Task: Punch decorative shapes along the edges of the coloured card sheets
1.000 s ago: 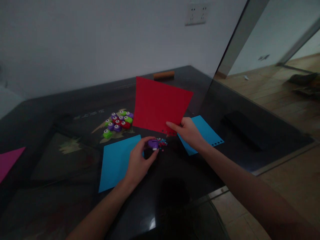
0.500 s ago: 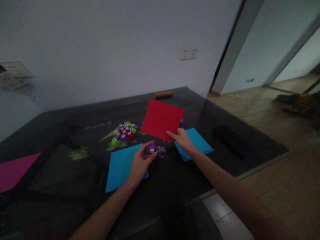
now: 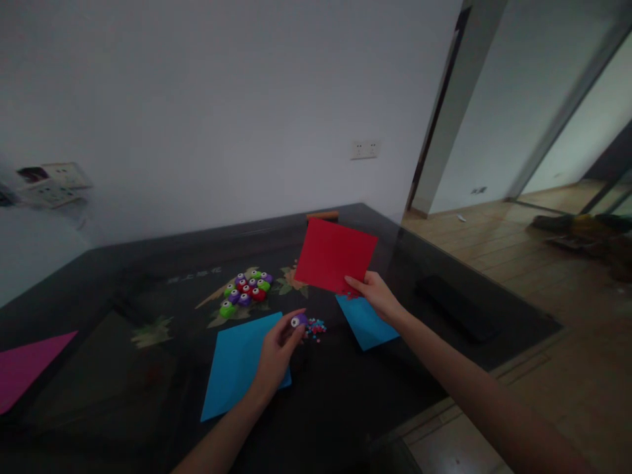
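From my remote seat, I see the left hand (image 3: 274, 346) pinching a purple toy (image 3: 301, 320) between thumb and fingers; tiny coloured bits (image 3: 316, 328) lie just right of it, farther from the right hand (image 3: 377, 293), whose fingers clamp red paper's (image 3: 338, 255) lower right corner.

The left hand (image 3: 277, 337) is curled, lower than the red sheet (image 3: 336, 253); the right hand (image 3: 379, 295) is pinched at its corner.

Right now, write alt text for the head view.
A person's right hand holds up a red sheet while the left hand grips a purple toy beside small coloured bits on a dark table. Blue sheets and similar toys lie nearby.
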{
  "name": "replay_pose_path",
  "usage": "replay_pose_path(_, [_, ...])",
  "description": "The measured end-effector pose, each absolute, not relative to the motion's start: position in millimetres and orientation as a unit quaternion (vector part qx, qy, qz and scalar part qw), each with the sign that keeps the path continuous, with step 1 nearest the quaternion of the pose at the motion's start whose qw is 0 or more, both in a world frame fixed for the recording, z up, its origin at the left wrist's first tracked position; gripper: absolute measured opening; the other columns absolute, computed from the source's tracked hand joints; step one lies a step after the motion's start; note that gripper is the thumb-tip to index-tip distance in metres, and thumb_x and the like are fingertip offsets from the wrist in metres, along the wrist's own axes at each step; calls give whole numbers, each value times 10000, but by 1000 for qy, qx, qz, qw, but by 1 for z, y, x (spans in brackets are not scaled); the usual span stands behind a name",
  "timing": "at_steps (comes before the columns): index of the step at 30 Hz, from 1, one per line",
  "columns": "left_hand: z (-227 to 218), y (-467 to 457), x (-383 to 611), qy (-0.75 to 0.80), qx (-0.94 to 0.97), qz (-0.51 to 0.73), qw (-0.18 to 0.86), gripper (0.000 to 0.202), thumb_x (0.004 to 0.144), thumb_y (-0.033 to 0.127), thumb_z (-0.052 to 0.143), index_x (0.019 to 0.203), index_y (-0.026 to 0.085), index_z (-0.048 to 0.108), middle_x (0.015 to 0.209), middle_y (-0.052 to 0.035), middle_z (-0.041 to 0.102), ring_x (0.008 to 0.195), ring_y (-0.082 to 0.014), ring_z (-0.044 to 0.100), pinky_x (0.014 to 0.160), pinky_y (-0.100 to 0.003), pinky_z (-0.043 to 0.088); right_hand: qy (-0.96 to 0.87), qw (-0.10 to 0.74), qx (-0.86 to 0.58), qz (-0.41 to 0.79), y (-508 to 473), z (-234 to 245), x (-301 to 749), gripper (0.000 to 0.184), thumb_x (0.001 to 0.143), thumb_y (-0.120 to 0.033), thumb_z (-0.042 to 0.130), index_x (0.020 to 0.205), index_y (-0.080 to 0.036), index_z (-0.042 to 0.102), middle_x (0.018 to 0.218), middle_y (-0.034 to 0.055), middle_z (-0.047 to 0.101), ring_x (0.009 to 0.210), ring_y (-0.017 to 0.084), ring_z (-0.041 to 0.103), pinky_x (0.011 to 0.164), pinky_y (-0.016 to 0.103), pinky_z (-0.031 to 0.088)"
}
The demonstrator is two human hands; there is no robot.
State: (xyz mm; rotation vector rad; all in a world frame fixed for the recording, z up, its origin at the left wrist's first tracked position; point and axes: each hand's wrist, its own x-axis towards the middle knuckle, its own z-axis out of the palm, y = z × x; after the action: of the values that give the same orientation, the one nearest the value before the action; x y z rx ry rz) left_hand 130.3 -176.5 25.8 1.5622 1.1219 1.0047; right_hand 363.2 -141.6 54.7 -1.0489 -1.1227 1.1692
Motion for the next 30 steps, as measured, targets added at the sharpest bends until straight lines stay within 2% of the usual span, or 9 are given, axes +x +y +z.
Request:
replay_pose_path(3, [24,-176,129,466,650,402,446,385,821,402,529,1159,222,569,1000,-36,663,872,-219,637,754,-348,522,-441,602,-466,477,-140,48,388,284,645,-388,714,799,-152,677,787,75,717,675,192,659,666,316,504])
replay_pose_path(7, [24,-174,128,465,698,397,373,327,836,379,523,1121,241,603,1132,-48,609,1062,-229,569,845,-349,499,-393,636,-496,442,-136,37,414,302,619,-387,735,767,-134,664,711,82,703,607,190,641,592,301,485])
replay_pose_path(10, [29,-173,130,461,740,378,312,290,838,354,532,1094,252,622,1073,-44,629,1023,-226,584,864,-367,483,-377,655,-503,419,-134,35,426,313,620,-383,734,779,-129,643,685,73,690,575,178,629,551,284,469])
replay_pose_path(15, [39,-169,137,458,777,342,264,244,832,333,548,1052,263,629,1047,-26,663,999,-221,601,876,-375,471,-359,702,-466,402,-133,35,432,389,628,-339,741,945,-169,593,760,55,695,598,181,650,532,279,483])
replay_pose_path(22, [53,-140,171,397,843,306,197,258,844,330,536,1073,234,606,1055,-53,667,1001,-221,584,897,-395,437,-342,700,-467,419,-134,37,431,348,623,-330,737,904,-164,616,737,47,688,602,186,644,584,321,508])
replay_pose_path(30, [28,-55,236,434,833,297,173,213,823,273,567,983,154,641,971,-90,660,851,-200,605,780,-298,446,-323,731,-459,388,-130,35,435,307,625,-298,720,890,-164,642,852,68,699,689,190,651,663,343,528])
